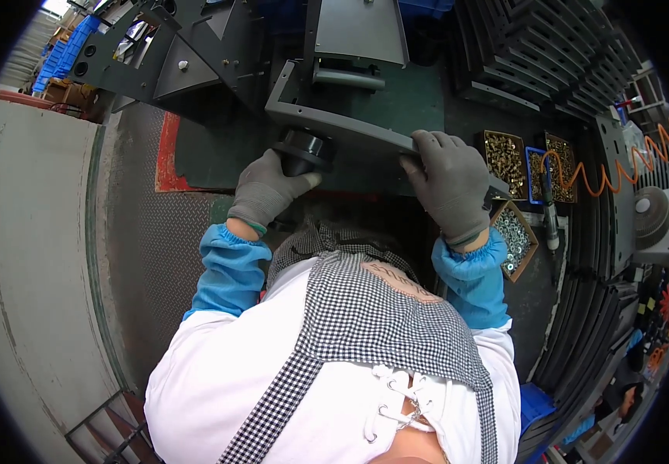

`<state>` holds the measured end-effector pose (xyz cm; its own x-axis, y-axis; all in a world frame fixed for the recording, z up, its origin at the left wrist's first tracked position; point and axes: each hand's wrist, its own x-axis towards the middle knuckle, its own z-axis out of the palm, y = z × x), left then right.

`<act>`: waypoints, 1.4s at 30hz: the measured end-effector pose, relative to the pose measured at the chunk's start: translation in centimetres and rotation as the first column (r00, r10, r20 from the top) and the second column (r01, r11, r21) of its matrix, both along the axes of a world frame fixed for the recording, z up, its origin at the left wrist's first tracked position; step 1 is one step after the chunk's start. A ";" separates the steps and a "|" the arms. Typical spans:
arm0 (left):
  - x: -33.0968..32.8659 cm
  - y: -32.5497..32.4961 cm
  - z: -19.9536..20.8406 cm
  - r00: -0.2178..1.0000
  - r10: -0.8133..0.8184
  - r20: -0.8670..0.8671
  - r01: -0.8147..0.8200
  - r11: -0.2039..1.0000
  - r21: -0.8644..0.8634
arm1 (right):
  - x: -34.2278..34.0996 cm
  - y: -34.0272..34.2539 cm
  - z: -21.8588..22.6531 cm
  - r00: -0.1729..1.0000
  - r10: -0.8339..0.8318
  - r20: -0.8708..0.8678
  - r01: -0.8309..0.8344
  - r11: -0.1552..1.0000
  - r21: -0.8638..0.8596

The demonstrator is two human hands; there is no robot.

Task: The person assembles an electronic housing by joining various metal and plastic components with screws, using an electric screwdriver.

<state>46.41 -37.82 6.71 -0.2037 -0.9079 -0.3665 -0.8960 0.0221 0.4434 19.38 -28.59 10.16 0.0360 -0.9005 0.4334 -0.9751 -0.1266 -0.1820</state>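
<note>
My left hand (267,192), in a grey knit glove, is closed around the lower side of a black round flanged part (303,147). This part lies against a grey bent-edge metal panel (350,127); whether it is fixed to it I cannot tell. My right hand (454,182), also gloved, grips the panel near its right end, fingers over the upper edge and thumb on the near side. The panel sits tilted above a dark green work surface (226,158), its left end raised farther from me.
Grey metal housings (357,35) stand at the back, with stacked slotted panels (551,54) at the far right. Boxes of brass-coloured fasteners (504,164) and silver washers or nuts (510,238) lie right, beside a power screwdriver (551,220) on an orange coiled hose (593,185).
</note>
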 end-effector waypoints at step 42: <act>-2.3 3.1 -0.7 0.527 0.421 -0.738 0.300 0.721 0.625 | 5.8 13.2 0.3 0.982 0.026 0.185 -0.099 0.911 0.400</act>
<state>44.12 -34.70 6.02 -0.6709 -0.5382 -0.5101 -0.1127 -0.6059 0.7875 25.16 -15.43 10.43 0.0560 -0.9978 0.0358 -0.9164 -0.0656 -0.3948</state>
